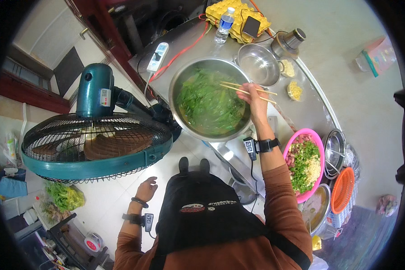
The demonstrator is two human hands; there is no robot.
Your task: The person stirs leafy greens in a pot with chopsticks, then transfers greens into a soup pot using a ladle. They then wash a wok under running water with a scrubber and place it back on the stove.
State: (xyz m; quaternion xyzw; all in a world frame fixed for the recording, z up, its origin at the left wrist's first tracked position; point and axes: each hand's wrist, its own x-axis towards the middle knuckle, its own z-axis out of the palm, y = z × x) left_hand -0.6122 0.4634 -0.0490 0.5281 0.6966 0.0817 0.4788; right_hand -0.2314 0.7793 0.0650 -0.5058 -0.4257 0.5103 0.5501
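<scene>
My right hand [253, 96] holds a pair of wooden chopsticks [266, 91] over the right side of a large steel pot [176, 111]. Leafy greens [212, 104] lie in liquid in the pot, with light steam over them, and the chopstick tips reach above the greens. My left hand [147, 189] hangs low beside my black apron, its fingers loosely curled and apart, holding nothing. A pink plastic basin [321, 148] to the right of my right forearm holds chopped green vegetables, diced pinkish pieces and pale chopped bits.
A green-framed fan [98, 162] stands left of the pot. Behind the pot are a white power strip [158, 57] with a red cord, a water bottle [224, 27] and yellow egg trays [219, 10]. An empty-looking steel pot [260, 64] and an orange basket [343, 190] are at right.
</scene>
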